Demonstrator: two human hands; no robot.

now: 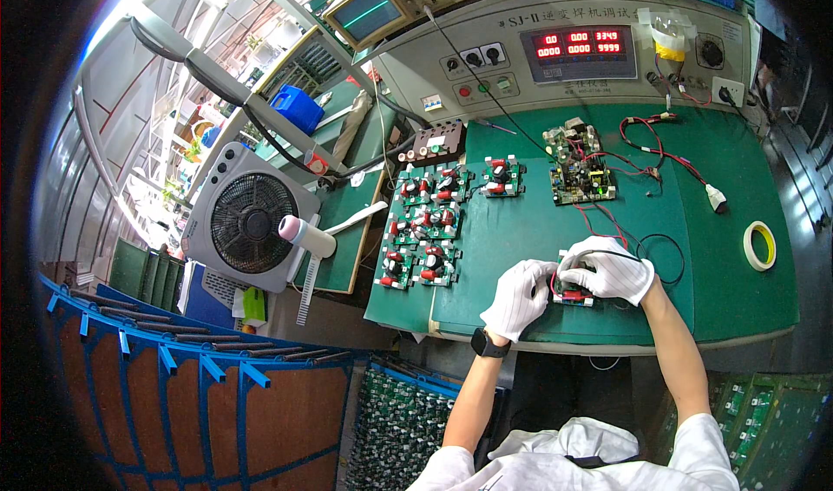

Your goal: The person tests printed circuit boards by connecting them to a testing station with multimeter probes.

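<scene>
Both hands wear white striped gloves and work at the near edge of the green mat. My left hand (519,300), a dark watch at its wrist, is closed at the left side of a small circuit board (573,298) with red parts. My right hand (612,274) reaches over the same board, its fingers pinched round a black wire (664,236) that arches over the glove and loops to the right. The fingertips and much of the board are hidden. Red wires (607,218) run from beneath the hands to a larger, populated circuit board (581,166) farther back.
Several similar boards (425,222) stand in rows at the left, with a single board (501,179) beside them. A tape roll (760,246) and a cable with a white plug (716,199) lie right. Behind stand a test panel (486,57) and an oscilloscope (369,18); a fan (252,218) is left.
</scene>
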